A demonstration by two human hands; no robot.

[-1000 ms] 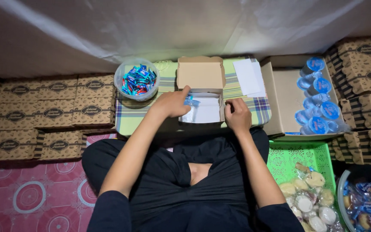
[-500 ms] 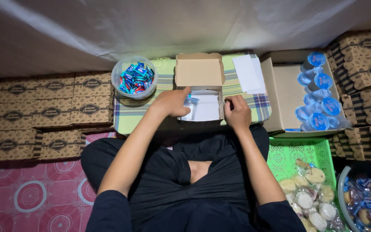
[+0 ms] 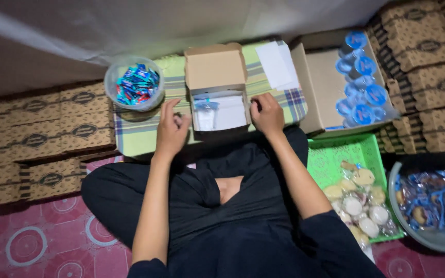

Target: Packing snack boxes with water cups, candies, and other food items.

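At the centre of the frame an open brown box is flanked by both hands. The left hand is curled loosely, nothing pinched; the right hand is pressed against the box edge. The clear cup inside should be seated upright while the box is steadied.

A single head-worn camera looks steeply down from close above the seated person's lap, facing forward over both forearms to the open cardboard box on the checked cloth and the wall beyond.
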